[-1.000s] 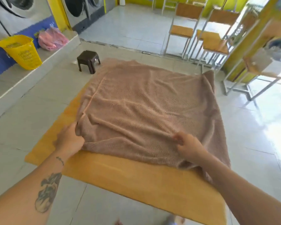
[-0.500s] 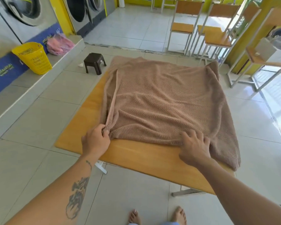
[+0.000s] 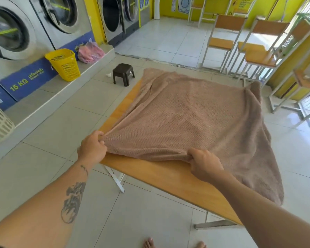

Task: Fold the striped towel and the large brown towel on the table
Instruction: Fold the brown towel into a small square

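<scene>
The large brown towel [image 3: 195, 119] lies spread over my desk [image 3: 168, 178] at mid-frame, its right side hanging off the edge. My left hand [image 3: 92, 148] pinches its near left corner, and my right hand [image 3: 205, 165] grips the near edge at lower centre. A small dark stool [image 3: 123, 73] stands above, left of centre.
</scene>
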### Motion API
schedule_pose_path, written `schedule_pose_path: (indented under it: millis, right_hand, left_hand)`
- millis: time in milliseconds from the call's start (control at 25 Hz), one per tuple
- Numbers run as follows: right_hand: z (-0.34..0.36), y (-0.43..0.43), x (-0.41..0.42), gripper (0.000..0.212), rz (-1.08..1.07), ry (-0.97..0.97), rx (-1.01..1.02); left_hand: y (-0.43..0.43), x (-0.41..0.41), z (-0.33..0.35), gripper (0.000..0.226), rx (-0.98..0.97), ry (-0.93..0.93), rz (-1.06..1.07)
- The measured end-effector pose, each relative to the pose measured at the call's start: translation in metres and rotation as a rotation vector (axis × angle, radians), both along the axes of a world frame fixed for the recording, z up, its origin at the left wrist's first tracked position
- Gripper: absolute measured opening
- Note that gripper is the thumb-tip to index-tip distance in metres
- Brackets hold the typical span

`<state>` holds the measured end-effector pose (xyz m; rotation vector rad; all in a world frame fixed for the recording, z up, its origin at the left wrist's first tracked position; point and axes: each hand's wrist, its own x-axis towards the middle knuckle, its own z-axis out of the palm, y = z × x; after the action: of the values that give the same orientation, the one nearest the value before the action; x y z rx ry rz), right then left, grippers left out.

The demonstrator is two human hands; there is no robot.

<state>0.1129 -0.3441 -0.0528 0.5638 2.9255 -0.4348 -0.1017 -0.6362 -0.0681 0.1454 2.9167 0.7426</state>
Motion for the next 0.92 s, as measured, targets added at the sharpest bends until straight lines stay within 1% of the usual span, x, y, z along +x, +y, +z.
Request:
schedule_pose_path:
  millis: [80,200,280,360,440,560,640,720,760,800,840,920]
  right_hand:
    - [0.001,-0.011,-0.005,0.015,0.054,0.046,-0.052]
    - [-0.007,-0.024,-0.004,0.013,0.076,-0.014,-0.098]
    - [-0.015,-0.031,0.0,0.033,0.091,-0.144,-0.037]
    - [-0.022,-0.038,0.003,0.043,0.082,-0.242,0.023]
    - [-0.027,-0.045,0.004,0.039,0.061,-0.259,0.048]
    - [-0.027,-0.052,-0.002,0.018,0.059,-0.199,0.058]
    - [-0.024,-0.06,-0.012,0.015,0.077,-0.054,-0.018]
    - [-0.022,-0.069,-0.025,0.011,0.114,0.104,-0.149]
    - [-0.02,-0.074,-0.031,0.011,0.136,0.126,-0.198]
    - [-0.02,-0.079,-0.035,0.012,0.159,0.104,-0.212]
    - [-0.022,-0.082,-0.036,0.015,0.17,0.037,-0.186]
    - [-0.03,-0.084,-0.032,0.031,0.152,-0.095,-0.083]
  left_hand:
    - [-0.013,-0.009,-0.001,0.031,-0.002,-0.006,0.028]
    - [-0.025,-0.013,-0.004,0.03,-0.021,-0.034,0.073]
    - [-0.029,-0.015,-0.009,0.026,-0.062,-0.032,0.087]
    - [-0.032,-0.018,-0.011,0.019,-0.105,-0.022,0.094]
    - [-0.034,-0.02,-0.012,0.011,-0.143,-0.028,0.125]
    - [-0.037,-0.02,-0.017,0.013,-0.18,-0.005,0.151]
    - [-0.041,-0.02,-0.022,0.015,-0.156,0.027,0.167]
    - [-0.049,-0.023,-0.025,0.017,-0.102,0.06,0.203]
    - [-0.054,-0.025,-0.025,0.018,-0.071,0.069,0.231]
    - [-0.059,-0.027,-0.025,0.02,-0.038,0.07,0.266]
    - [-0.062,-0.029,-0.026,0.023,0.005,0.064,0.297]
    - [-0.065,-0.029,-0.028,0.03,0.113,0.026,0.299]
